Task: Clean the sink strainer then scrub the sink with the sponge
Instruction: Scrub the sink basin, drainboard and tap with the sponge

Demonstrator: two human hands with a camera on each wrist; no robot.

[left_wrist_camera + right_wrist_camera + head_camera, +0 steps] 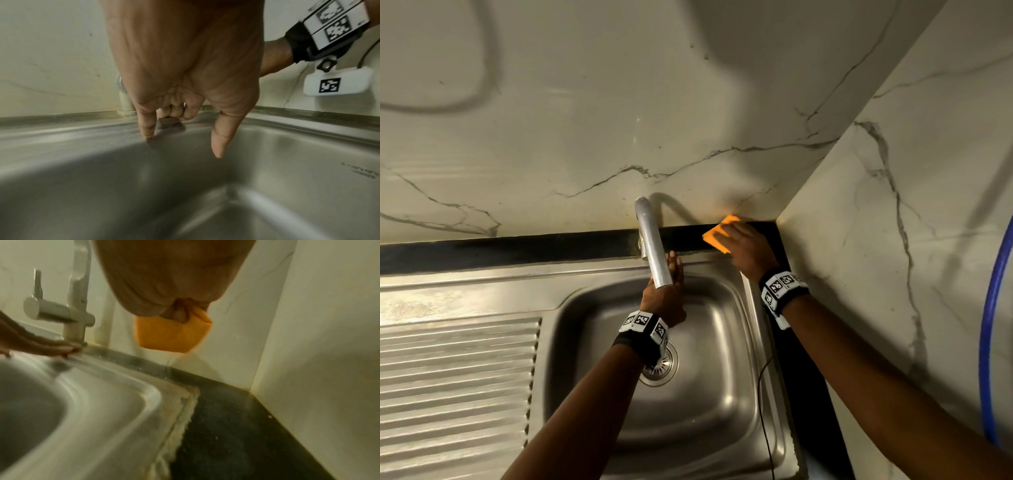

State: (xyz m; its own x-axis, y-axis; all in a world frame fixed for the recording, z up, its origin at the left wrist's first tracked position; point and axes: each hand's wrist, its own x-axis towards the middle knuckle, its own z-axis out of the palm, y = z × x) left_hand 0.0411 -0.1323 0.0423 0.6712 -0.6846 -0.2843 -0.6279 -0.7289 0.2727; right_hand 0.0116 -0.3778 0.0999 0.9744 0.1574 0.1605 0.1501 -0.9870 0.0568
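Note:
The steel sink (722,342) fills the lower middle of the head view. Its round strainer (665,371) sits in the drain, half hidden behind my left wristband. My left hand (666,287) rests on the sink's back rim (82,129) under the faucet spout (654,246); its index fingertip (147,131) touches the steel and it holds nothing. My right hand (739,243) grips an orange sponge (719,233) above the black counter strip in the back right corner. In the right wrist view the sponge (172,335) hangs clear of the counter (236,426).
A ribbed drainboard (455,377) lies left of the basin. Marble-patterned walls meet in a corner (779,219) behind the sponge. The faucet's lever handle (38,287) stands by its base. A blue hose (989,325) runs down the right wall; a thin black cable (763,411) crosses the sink's right rim.

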